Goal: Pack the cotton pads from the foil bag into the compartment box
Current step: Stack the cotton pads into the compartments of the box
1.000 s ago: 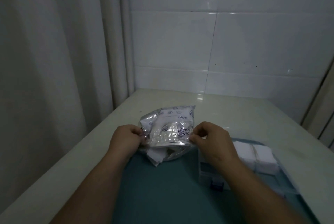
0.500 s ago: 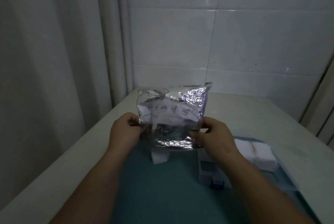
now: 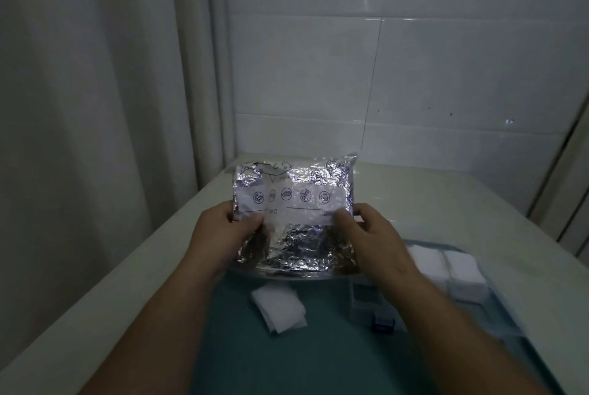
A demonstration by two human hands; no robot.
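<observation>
A crinkled silver foil bag (image 3: 294,219) with blue printing is held upright above the table, its open end pointing down. My left hand (image 3: 220,235) grips its left edge and my right hand (image 3: 371,235) grips its right edge. Below the bag, a few white cotton pads (image 3: 279,307) lie loose on the teal mat. To the right stands the clear compartment box (image 3: 382,321) with a blue latch; stacks of white pads (image 3: 446,267) fill its far compartments. My right forearm hides part of the box.
A teal mat (image 3: 287,359) covers the near part of the pale table (image 3: 446,200). A curtain (image 3: 95,107) hangs at the left and a white tiled wall (image 3: 414,60) closes the back.
Both hands lifted the bag off the mat and turned it upright with its opening downward. A few cotton pads that were under the bag now lie exposed on the mat.
</observation>
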